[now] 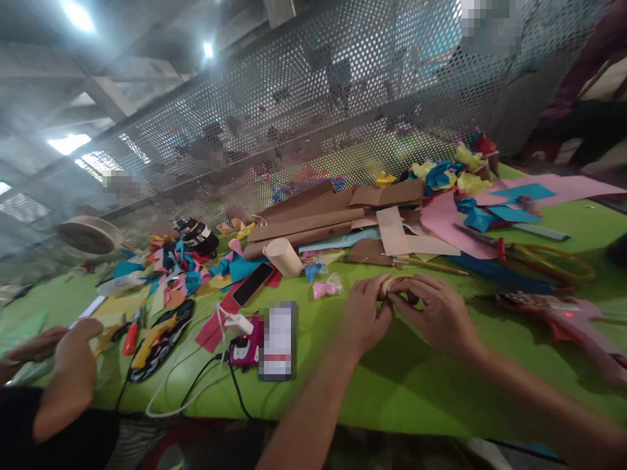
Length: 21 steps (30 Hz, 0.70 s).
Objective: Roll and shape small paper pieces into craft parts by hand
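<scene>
My left hand [365,312] and my right hand [437,312] meet above the green table, fingers closed on a small pale curled strip [393,281], perhaps of paper. My fingers cover much of it. Left of my left hand lies a small pink piece in clear plastic [327,288], with a blue plastic-wrapped piece [315,269] behind it. A pale roll [284,256] stands tilted farther back. Beyond my right hand lies a thin wooden stick [434,264]. A pink glue gun [580,316] with a red light rests to the right.
Large scissors [543,258] lie behind the glue gun. Brown cardboard [313,219] and pink paper [441,219] spread along the back. A phone [277,343], a purple power socket [245,349] and cables sit left. Another person's hand [78,346] works at far left, near an orange-handled tool [130,339].
</scene>
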### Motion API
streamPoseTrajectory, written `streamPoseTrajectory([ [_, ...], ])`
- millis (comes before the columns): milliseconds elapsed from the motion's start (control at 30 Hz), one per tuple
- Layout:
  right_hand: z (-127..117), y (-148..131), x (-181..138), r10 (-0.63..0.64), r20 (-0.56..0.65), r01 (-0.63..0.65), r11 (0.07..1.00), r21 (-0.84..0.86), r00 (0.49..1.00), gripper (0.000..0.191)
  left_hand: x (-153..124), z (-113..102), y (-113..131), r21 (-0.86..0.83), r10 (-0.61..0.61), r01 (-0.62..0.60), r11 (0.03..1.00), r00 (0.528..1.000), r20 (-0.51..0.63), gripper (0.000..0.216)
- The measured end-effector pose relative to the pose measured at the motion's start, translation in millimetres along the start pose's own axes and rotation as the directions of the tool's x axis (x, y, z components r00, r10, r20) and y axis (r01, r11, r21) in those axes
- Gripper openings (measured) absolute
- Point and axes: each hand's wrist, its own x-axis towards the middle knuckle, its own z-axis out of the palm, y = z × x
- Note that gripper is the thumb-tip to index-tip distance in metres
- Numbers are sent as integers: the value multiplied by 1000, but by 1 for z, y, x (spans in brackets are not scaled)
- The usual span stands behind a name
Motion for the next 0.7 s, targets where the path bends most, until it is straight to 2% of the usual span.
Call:
streamPoseTrajectory([
  [700,4,3,-4,-47,-8,47,997,-63,999,16,0,-2,5,88,-40,35,996,998,55,57],
])
